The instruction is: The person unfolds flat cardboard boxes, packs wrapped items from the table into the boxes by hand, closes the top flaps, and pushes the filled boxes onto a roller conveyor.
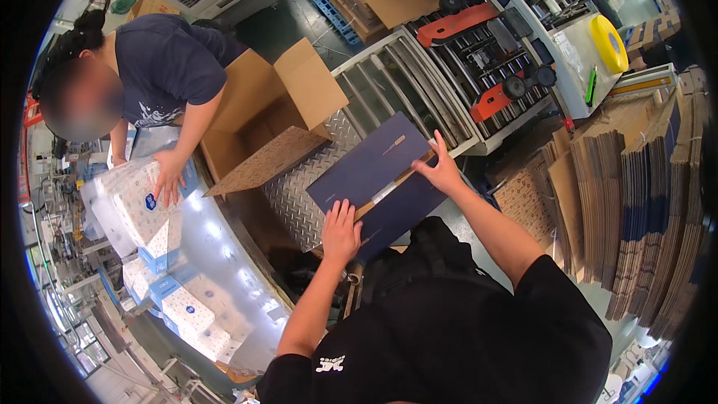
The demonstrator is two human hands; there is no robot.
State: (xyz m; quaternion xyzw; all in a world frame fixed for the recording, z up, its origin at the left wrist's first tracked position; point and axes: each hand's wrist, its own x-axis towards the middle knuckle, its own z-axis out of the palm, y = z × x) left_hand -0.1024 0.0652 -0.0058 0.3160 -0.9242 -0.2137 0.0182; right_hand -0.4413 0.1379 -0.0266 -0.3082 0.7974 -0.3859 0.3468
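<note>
A dark blue carton [372,162] lies in front of me, tilted in view. Its two long top flaps nearly meet, and a narrow gap between them shows brown board and a whitish strip. Resting at the left end of the gap, my left hand [342,233] has its fingers stretched flat on the flap's edge. At the right end my right hand [443,170] touches the carton with thumb and fingers spread apart. Neither hand is wrapped round anything. Beneath the carton is a diamond-patterned metal plate [283,196].
An open brown carton [250,116] stands left of the plate. A co-worker's hands [169,173] hold white packs [138,194] on a shiny table. Rollers [378,82] lead to a carton sealer with red arms [493,102]. Flattened cartons [636,202] stack at right.
</note>
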